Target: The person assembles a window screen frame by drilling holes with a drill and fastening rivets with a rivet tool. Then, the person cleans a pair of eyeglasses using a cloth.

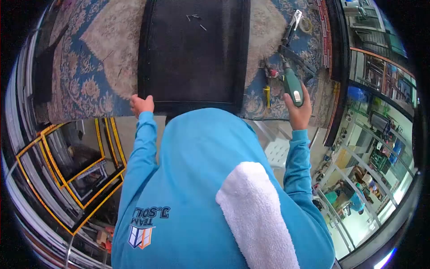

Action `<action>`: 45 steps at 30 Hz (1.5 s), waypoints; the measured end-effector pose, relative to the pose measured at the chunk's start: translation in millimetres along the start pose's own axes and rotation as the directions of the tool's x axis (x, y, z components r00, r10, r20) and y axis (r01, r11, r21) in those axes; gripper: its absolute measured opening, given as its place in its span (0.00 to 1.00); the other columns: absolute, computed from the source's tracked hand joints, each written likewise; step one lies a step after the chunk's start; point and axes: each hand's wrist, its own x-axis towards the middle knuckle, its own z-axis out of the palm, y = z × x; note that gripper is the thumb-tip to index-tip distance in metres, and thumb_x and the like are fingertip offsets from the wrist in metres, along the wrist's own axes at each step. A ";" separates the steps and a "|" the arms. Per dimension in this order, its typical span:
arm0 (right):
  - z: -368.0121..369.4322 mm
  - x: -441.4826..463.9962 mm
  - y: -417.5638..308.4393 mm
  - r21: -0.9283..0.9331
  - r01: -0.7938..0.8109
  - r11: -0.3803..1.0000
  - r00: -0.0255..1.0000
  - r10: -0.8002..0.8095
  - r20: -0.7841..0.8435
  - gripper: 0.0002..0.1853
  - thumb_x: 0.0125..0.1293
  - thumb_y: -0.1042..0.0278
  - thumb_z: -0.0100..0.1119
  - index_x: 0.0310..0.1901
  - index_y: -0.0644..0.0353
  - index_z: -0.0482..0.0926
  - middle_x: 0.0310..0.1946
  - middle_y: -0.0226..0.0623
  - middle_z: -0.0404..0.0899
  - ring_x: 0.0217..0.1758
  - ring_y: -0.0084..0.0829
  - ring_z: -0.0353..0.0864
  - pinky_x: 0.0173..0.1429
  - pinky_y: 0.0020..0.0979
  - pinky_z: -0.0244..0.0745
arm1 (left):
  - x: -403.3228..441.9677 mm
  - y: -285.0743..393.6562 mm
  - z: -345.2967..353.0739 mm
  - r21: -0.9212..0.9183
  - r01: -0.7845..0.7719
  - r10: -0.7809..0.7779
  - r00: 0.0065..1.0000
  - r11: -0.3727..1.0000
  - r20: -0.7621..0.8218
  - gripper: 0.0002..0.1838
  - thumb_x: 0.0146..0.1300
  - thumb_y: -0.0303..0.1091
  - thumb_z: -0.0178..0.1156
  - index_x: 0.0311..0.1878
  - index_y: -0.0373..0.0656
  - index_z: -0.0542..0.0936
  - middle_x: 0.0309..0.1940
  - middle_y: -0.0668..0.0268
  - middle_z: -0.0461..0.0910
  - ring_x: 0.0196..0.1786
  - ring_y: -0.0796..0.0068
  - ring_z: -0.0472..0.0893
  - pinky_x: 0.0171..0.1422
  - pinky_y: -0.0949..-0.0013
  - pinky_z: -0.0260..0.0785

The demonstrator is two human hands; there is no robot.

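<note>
A black framed panel (192, 58) lies on the patterned carpet (107, 33), with several small metal pieces (203, 27) on its dark surface. My left hand (142, 106) is at the panel's near left corner, its thumb and fingers around the frame's edge. To the right of the panel, my right hand (299, 110) is closed around a green-handled tool (292, 85), whose far end reaches toward other black tools (298, 60). Close by lie a red tool (271, 71) and a yellow piece (267, 96).
Yellow-edged frames (67, 184) stand at the left beside long metal profiles (27, 157). A roll of tape (306, 25) lies at the upper right. Glass-fronted racks line the right side. A white towel (260, 215) hangs over my blue shirt.
</note>
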 end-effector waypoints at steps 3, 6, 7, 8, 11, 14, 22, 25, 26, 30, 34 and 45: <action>1.9 -3.6 24.5 -0.317 0.037 0.948 0.982 -0.093 -0.164 0.41 0.55 0.56 0.74 0.68 0.64 0.67 0.57 0.52 0.77 0.58 0.43 0.80 0.61 0.39 0.74 | 9.2 -11.5 13.9 0.038 -0.040 0.042 0.997 0.998 -0.057 0.31 0.54 0.38 0.66 0.63 0.46 0.72 0.61 0.52 0.72 0.64 0.48 0.71 0.69 0.49 0.65; 8.8 -20.8 66.0 -0.510 -0.056 0.859 0.971 -0.073 -0.229 0.46 0.52 0.52 0.74 0.70 0.60 0.63 0.60 0.51 0.72 0.60 0.51 0.74 0.63 0.44 0.71 | 29.2 -40.5 15.1 -0.122 -0.153 0.153 0.988 0.981 -0.011 0.26 0.52 0.34 0.64 0.56 0.40 0.77 0.52 0.51 0.78 0.59 0.51 0.76 0.65 0.54 0.67; 14.2 -24.6 78.1 -0.599 -0.092 0.796 0.961 -0.087 -0.263 0.47 0.51 0.52 0.74 0.71 0.59 0.62 0.62 0.49 0.70 0.61 0.50 0.73 0.63 0.46 0.70 | 36.1 -53.9 21.2 -0.121 -0.155 0.152 0.988 0.981 -0.029 0.26 0.52 0.34 0.64 0.56 0.40 0.77 0.52 0.51 0.78 0.59 0.51 0.76 0.65 0.54 0.67; 21.7 -29.5 91.4 -0.582 -0.082 0.809 0.961 -0.090 -0.261 0.47 0.51 0.52 0.74 0.71 0.59 0.62 0.62 0.49 0.70 0.61 0.50 0.73 0.63 0.46 0.70 | 45.8 -72.6 33.1 -0.326 -0.201 0.207 0.978 0.924 -0.017 0.25 0.51 0.33 0.64 0.55 0.39 0.78 0.51 0.51 0.79 0.58 0.51 0.76 0.64 0.54 0.68; 41.7 -45.3 124.2 -0.705 -0.192 0.683 0.966 0.007 -0.257 0.50 0.51 0.53 0.74 0.73 0.55 0.57 0.65 0.47 0.64 0.64 0.49 0.70 0.65 0.50 0.65 | 51.6 -85.2 26.2 -0.341 -0.297 0.281 0.955 0.892 -0.098 0.23 0.49 0.30 0.65 0.52 0.38 0.79 0.47 0.53 0.80 0.53 0.53 0.77 0.62 0.55 0.69; 57.4 -47.0 136.0 -0.779 -0.276 0.564 0.959 0.212 -0.186 0.58 0.49 0.56 0.74 0.76 0.56 0.46 0.70 0.51 0.57 0.71 0.53 0.61 0.70 0.53 0.59 | 22.6 -43.1 -9.6 -0.245 -0.365 0.317 0.924 0.898 -0.214 0.20 0.49 0.30 0.65 0.48 0.40 0.81 0.46 0.53 0.79 0.53 0.53 0.77 0.61 0.55 0.69; 44.6 59.7 111.6 -0.716 -0.085 0.693 0.995 0.092 -0.029 0.41 0.51 0.60 0.65 0.69 0.57 0.63 0.71 0.56 0.57 0.74 0.56 0.58 0.73 0.54 0.57 | 30.9 106.9 -10.9 -0.318 -0.802 0.807 0.570 0.505 -0.154 0.12 0.56 0.29 0.63 0.45 0.40 0.82 0.45 0.56 0.80 0.51 0.55 0.79 0.57 0.58 0.71; 59.5 137.3 118.4 -0.701 -0.038 0.712 0.997 -0.022 -0.076 0.39 0.52 0.60 0.66 0.68 0.54 0.65 0.71 0.51 0.61 0.72 0.53 0.62 0.71 0.53 0.61 | 43.9 165.8 2.2 -0.292 -0.842 0.851 0.507 0.454 -0.139 0.12 0.58 0.34 0.63 0.44 0.43 0.83 0.43 0.56 0.82 0.49 0.54 0.81 0.55 0.56 0.72; 58.6 157.4 106.9 -0.741 -0.075 0.667 0.996 0.089 -0.022 0.39 0.52 0.59 0.66 0.68 0.52 0.64 0.71 0.48 0.61 0.73 0.51 0.62 0.71 0.53 0.62 | 46.0 183.0 3.5 -0.263 -0.841 0.853 0.512 0.473 -0.101 0.12 0.58 0.35 0.63 0.45 0.44 0.84 0.42 0.56 0.82 0.49 0.54 0.81 0.56 0.55 0.72; 61.7 202.5 104.7 -0.868 -0.040 0.495 0.972 0.220 0.081 0.40 0.55 0.60 0.68 0.70 0.44 0.63 0.72 0.34 0.61 0.74 0.42 0.62 0.73 0.59 0.57 | 62.5 232.8 24.0 -0.167 -0.833 0.841 0.540 0.527 -0.036 0.16 0.61 0.38 0.63 0.50 0.44 0.83 0.44 0.56 0.82 0.50 0.56 0.81 0.57 0.56 0.73; 59.2 220.7 103.3 -0.916 0.065 0.395 0.951 0.255 0.177 0.36 0.55 0.61 0.69 0.66 0.45 0.66 0.63 0.34 0.71 0.68 0.39 0.70 0.74 0.64 0.52 | 47.2 272.5 20.9 -0.084 -0.809 0.813 0.579 0.582 0.064 0.19 0.63 0.40 0.63 0.58 0.50 0.80 0.46 0.58 0.79 0.53 0.56 0.78 0.59 0.55 0.71; 13.0 194.4 23.6 -0.360 0.499 0.788 0.862 -0.408 0.301 0.34 0.64 0.68 0.61 0.70 0.60 0.61 0.52 0.54 0.72 0.54 0.52 0.75 0.59 0.45 0.70 | 62.5 329.0 45.2 0.291 -0.824 0.824 0.543 0.486 0.161 0.10 0.60 0.45 0.65 0.45 0.63 0.87 0.45 0.68 0.79 0.53 0.60 0.78 0.56 0.53 0.72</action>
